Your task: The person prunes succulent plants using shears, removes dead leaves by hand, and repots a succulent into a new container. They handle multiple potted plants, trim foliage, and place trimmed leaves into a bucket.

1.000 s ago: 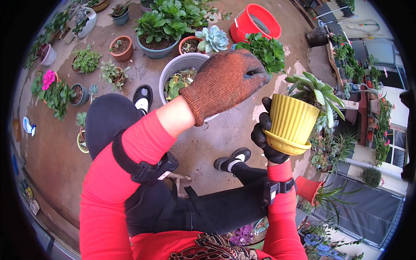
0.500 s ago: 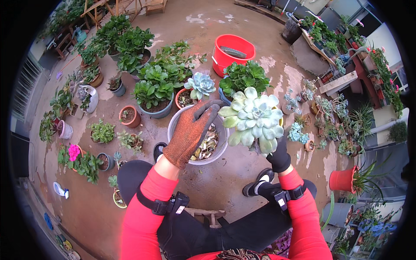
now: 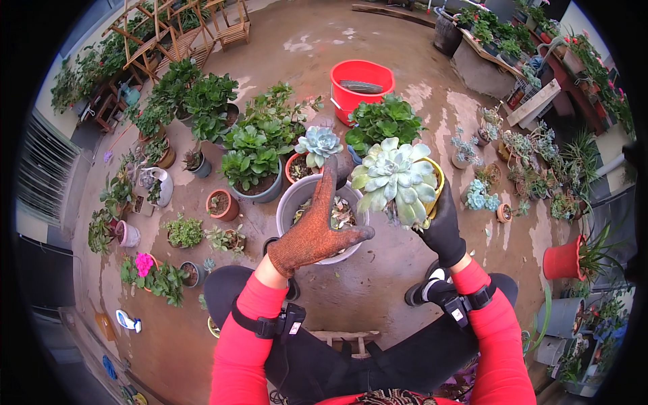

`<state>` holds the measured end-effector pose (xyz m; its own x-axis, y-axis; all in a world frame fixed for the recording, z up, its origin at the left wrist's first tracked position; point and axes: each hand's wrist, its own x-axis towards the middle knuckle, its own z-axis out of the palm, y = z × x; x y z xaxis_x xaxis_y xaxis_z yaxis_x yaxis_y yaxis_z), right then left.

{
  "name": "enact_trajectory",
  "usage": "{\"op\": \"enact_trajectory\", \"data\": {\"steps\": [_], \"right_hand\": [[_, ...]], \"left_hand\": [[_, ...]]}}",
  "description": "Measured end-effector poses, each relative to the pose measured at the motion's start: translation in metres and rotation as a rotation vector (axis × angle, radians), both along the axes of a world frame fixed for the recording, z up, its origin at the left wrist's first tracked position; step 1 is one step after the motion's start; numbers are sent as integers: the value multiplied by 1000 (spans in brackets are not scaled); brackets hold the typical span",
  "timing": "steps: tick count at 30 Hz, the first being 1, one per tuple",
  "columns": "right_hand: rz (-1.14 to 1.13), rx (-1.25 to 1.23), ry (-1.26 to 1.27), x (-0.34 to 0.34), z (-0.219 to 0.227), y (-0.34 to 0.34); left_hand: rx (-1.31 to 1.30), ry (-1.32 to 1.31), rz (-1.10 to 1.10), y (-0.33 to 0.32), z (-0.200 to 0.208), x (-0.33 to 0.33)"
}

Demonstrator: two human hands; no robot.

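My right hand (image 3: 443, 233), in a black glove, grips a yellow flowerpot (image 3: 432, 196) by its side. A large pale-green rosette succulent (image 3: 393, 177) grows from it, tilted toward me and to the left, its leaves hiding much of the pot. Just left of the plant is my left hand (image 3: 316, 235), in an orange-brown glove with dark fingertips. Its thumb and forefinger are spread wide and hold nothing. Below that hand stands a grey plastic bucket (image 3: 286, 202) with dry, fallen leaves (image 3: 343, 214) inside; the hand covers part of it.
Beyond the bucket are a blue-grey succulent (image 3: 319, 143) in an orange pot, leafy potted plants (image 3: 253, 162) and a red bucket (image 3: 361, 88). Small potted succulents (image 3: 480, 196) crowd the right side. A white spray bottle (image 3: 128, 321) lies at the left. My feet flank the grey bucket.
My left hand has opened, its thumb and forefinger now spread apart. The potted succulent has turned so that more of the yellow pot shows. The whole view has shifted a little.
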<state>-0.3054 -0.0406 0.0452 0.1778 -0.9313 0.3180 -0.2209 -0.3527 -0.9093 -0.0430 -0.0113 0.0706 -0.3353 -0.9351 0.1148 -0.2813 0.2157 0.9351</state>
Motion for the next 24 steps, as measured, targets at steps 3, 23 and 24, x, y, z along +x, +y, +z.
{"op": "enact_trajectory", "data": {"steps": [3,23,24], "right_hand": [[68,80,-96,-2,-3,0],[146,144,128,18,-11,13],[134,118,128,21,-13,13]], "left_hand": [[114,121,50,-6,-2,-10],[123,302,-56,-16,-17,-22],[173,456,-65,-16,-17,-26]]}}
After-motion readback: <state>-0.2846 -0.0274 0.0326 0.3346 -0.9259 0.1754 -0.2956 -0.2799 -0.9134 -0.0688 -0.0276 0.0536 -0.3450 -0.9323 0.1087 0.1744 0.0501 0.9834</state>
